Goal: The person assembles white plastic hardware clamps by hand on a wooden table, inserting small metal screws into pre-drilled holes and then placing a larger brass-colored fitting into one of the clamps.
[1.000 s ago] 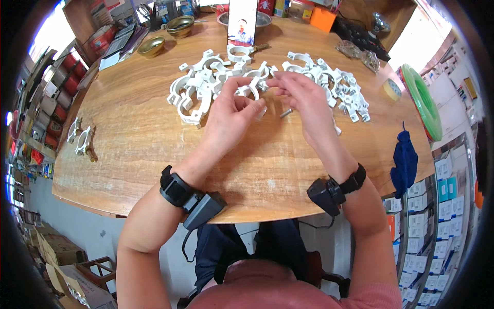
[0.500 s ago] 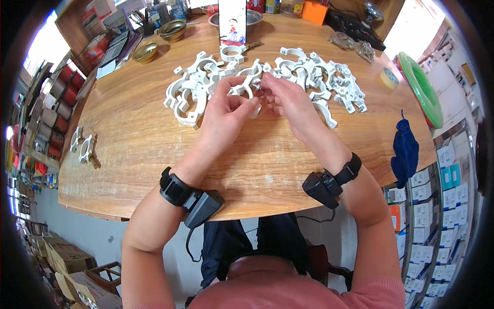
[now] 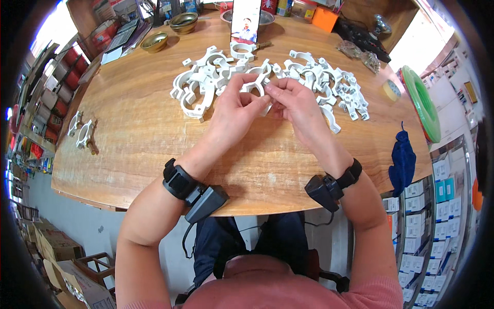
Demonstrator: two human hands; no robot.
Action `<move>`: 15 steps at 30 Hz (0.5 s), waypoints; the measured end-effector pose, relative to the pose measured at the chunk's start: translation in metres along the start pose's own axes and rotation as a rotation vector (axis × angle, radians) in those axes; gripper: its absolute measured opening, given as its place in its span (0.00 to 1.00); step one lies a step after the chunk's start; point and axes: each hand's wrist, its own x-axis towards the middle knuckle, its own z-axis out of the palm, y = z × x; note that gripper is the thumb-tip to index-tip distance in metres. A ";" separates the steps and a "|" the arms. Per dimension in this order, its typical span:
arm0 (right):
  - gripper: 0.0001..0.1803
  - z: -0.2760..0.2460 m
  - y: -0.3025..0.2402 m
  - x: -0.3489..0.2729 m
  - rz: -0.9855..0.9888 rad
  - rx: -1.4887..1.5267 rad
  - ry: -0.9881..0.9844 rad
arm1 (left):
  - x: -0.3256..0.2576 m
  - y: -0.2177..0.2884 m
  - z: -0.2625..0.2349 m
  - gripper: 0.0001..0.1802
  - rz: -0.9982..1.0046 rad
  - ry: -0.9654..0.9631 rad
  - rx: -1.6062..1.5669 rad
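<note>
In front of the upright phone (image 3: 245,23), our left hand (image 3: 231,108) is pinching a white curved clamp (image 3: 261,88), while our right hand (image 3: 297,105), fingers bunched beside it, is hiding anything it may hold.

Two brass-coloured bowls (image 3: 154,48) stand left of an upright phone (image 3: 245,24).
</note>
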 end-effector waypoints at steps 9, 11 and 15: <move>0.14 -0.002 0.000 -0.001 0.059 0.004 -0.016 | 0.000 -0.003 0.001 0.22 0.010 -0.008 0.023; 0.15 0.002 -0.002 -0.004 -0.034 -0.044 0.040 | 0.000 -0.004 0.001 0.22 0.003 -0.009 0.030; 0.15 0.002 -0.002 -0.005 0.078 0.181 0.031 | 0.000 -0.005 0.000 0.22 0.028 0.001 0.001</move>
